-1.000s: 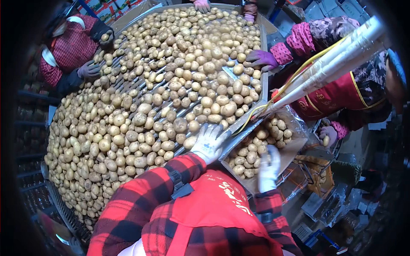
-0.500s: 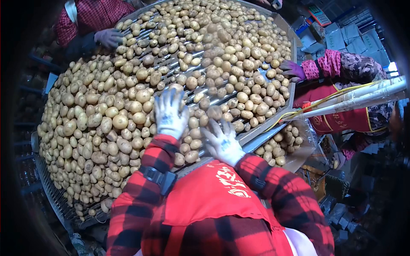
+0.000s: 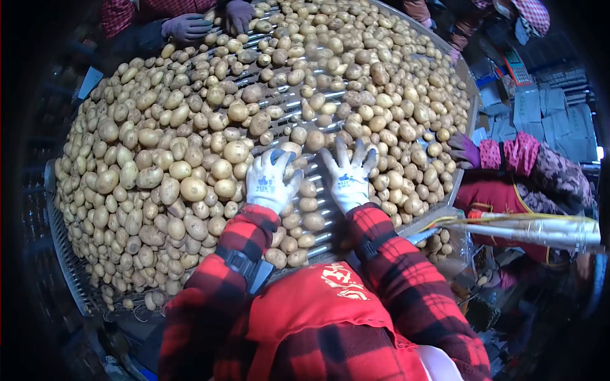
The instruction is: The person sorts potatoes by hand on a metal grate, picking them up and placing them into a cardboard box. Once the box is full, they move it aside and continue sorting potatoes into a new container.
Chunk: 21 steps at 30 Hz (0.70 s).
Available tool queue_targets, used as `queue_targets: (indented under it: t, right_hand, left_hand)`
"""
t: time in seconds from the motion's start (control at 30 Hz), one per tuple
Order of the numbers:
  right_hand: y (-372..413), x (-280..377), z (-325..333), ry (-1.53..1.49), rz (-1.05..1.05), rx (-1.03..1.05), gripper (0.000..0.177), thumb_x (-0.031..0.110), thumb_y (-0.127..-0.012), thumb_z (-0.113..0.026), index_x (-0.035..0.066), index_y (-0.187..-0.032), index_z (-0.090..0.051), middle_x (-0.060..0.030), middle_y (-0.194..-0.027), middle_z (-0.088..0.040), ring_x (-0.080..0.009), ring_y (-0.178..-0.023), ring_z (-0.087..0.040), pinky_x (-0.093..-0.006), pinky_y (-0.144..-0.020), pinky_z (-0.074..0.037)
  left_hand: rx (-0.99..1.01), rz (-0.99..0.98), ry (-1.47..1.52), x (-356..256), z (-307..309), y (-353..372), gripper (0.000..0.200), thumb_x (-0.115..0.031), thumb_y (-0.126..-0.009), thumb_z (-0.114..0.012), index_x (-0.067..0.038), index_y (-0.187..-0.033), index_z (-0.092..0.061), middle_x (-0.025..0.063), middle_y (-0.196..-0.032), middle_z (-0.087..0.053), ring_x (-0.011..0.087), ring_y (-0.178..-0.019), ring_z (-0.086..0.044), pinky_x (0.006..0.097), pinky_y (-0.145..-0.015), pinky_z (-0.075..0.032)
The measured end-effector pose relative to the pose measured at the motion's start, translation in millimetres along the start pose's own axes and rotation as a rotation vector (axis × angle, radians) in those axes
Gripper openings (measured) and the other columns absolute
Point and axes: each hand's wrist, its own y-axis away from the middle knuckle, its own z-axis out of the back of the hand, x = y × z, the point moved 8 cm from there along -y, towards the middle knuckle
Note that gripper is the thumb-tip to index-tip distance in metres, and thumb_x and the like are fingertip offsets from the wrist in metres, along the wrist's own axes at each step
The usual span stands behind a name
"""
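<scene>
Potatoes [image 3: 147, 159] cover a wide sorting table with metal rollers [image 3: 325, 209]. My left hand [image 3: 270, 181], in a white glove with blue print, rests among the potatoes left of a bare strip of rollers, fingers apart and slightly bent. My right hand [image 3: 348, 178], gloved alike, lies with fingers spread at the strip's right side, against the potatoes there. Neither hand grasps a potato. A short column of potatoes [image 3: 308, 204] lies between my hands, near the left one.
A co-worker's gloved hands [image 3: 187, 27] are at the far left edge. Another person's purple glove [image 3: 465, 151] touches the right rim. More people stand at the far right. A wrapped white pole [image 3: 527, 230] juts in from the right. Flat packaging [image 3: 527, 106] and a calculator [image 3: 517, 66] lie beyond.
My right hand has moved forward and right, its fingers spreading. Bare rollers now show between my hands. My left hand has shifted slightly right and nearer me. The view has turned a little.
</scene>
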Motion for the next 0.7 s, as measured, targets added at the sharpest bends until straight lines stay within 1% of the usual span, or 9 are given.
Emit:
queue_targets:
  t: [0.1, 0.17, 0.23, 0.3, 0.37, 0.43, 0.57, 0.67, 0.7]
  right_hand:
    - [-37, -11, 3, 0.053, -0.064, -0.152, 0.054, 0.019, -0.091, -0.065, 0.019, -0.145, -0.059, -0.0136, -0.155, -0.049, -0.0538, -0.146, -0.036, -0.0813, -0.114, -0.022]
    - [-79, -28, 17, 0.069, -0.053, -0.157, 0.054, 0.017, -0.090, -0.063, 0.023, -0.144, -0.059, -0.0134, -0.154, -0.052, -0.0521, -0.140, -0.043, -0.0768, -0.113, -0.028]
    - [-119, -61, 7, 0.112, -0.032, -0.217, 0.047, 0.029, -0.092, -0.069, 0.019, -0.137, -0.063, -0.0106, -0.147, -0.055, -0.0479, -0.133, -0.049, -0.0678, -0.105, -0.039]
    - [-136, -85, 1, 0.096, 0.099, -0.261, 0.049, 0.036, -0.089, -0.075, 0.019, -0.133, -0.065, -0.0092, -0.145, -0.057, -0.0459, -0.131, -0.050, -0.0630, -0.102, -0.042]
    - [-139, -107, 2, 0.062, 0.167, -0.288, 0.050, 0.035, -0.089, -0.076, 0.018, -0.135, -0.065, -0.0105, -0.145, -0.057, -0.0438, -0.134, -0.051, -0.0626, -0.103, -0.042]
    - [-158, -151, 8, 0.050, 0.007, -0.168, 0.046, 0.033, -0.090, -0.074, 0.019, -0.133, -0.066, -0.0119, -0.145, -0.057, -0.0407, -0.131, -0.053, -0.0593, -0.102, -0.044]
    - [-161, -246, 28, 0.251, -0.162, -0.263, 0.047, 0.033, -0.091, -0.072, 0.020, -0.135, -0.064, -0.0165, -0.140, -0.059, -0.0397, -0.122, -0.058, -0.0590, -0.098, -0.046]
    - [-125, -229, 55, 0.307, -0.140, -0.422, 0.054, 0.036, -0.092, -0.072, 0.016, -0.140, -0.061, -0.0198, -0.147, -0.056, -0.0398, -0.127, -0.055, -0.0586, -0.102, -0.043]
    - [-109, -218, 53, 0.141, -0.115, -0.310, 0.053, 0.038, -0.094, -0.071, 0.013, -0.140, -0.061, -0.0194, -0.149, -0.055, -0.0419, -0.135, -0.051, -0.0617, -0.110, -0.038]
  left_hand:
    - [-0.026, -0.023, -0.015, -1, 1, 0, 0.047, -0.036, -0.087, -0.079, -0.017, -0.129, -0.068, 0.0119, -0.127, -0.063, 0.0372, -0.118, -0.060, 0.0513, -0.101, -0.049]
    - [-0.018, -0.019, -0.077, -1, -1, 4, 0.055, -0.038, -0.089, -0.078, -0.016, -0.137, -0.063, 0.0142, -0.131, -0.062, 0.0364, -0.121, -0.060, 0.0517, -0.104, -0.048]
    - [-0.035, -0.071, -0.141, 2, -7, 11, 0.061, -0.039, -0.090, -0.078, -0.016, -0.143, -0.060, 0.0150, -0.136, -0.061, 0.0368, -0.125, -0.058, 0.0510, -0.107, -0.046]
    - [-0.015, -0.074, -0.146, 1, -7, 12, 0.067, -0.040, -0.092, -0.075, -0.015, -0.151, -0.055, 0.0145, -0.142, -0.058, 0.0370, -0.128, -0.056, 0.0515, -0.110, -0.045]
    - [0.028, -0.056, -0.154, 0, -8, 8, 0.066, -0.039, -0.092, -0.074, -0.015, -0.150, -0.055, 0.0141, -0.145, -0.057, 0.0370, -0.130, -0.055, 0.0523, -0.112, -0.044]
    - [0.032, -0.075, -0.158, -2, -6, 2, 0.066, -0.039, -0.092, -0.074, -0.014, -0.150, -0.055, 0.0141, -0.146, -0.056, 0.0379, -0.131, -0.054, 0.0527, -0.113, -0.043]
    - [0.085, -0.046, -0.176, 1, -10, 3, 0.068, -0.038, -0.091, -0.073, -0.014, -0.152, -0.054, 0.0166, -0.152, -0.052, 0.0412, -0.134, -0.052, 0.0553, -0.117, -0.041]
    - [0.091, -0.035, -0.230, -4, -6, -1, 0.069, -0.038, -0.091, -0.072, -0.013, -0.153, -0.052, 0.0187, -0.154, -0.050, 0.0417, -0.135, -0.051, 0.0563, -0.118, -0.039]
    - [0.112, -0.016, -0.233, -2, -11, 1, 0.069, -0.038, -0.092, -0.070, -0.013, -0.154, -0.051, 0.0197, -0.157, -0.047, 0.0419, -0.138, -0.049, 0.0565, -0.120, -0.037]
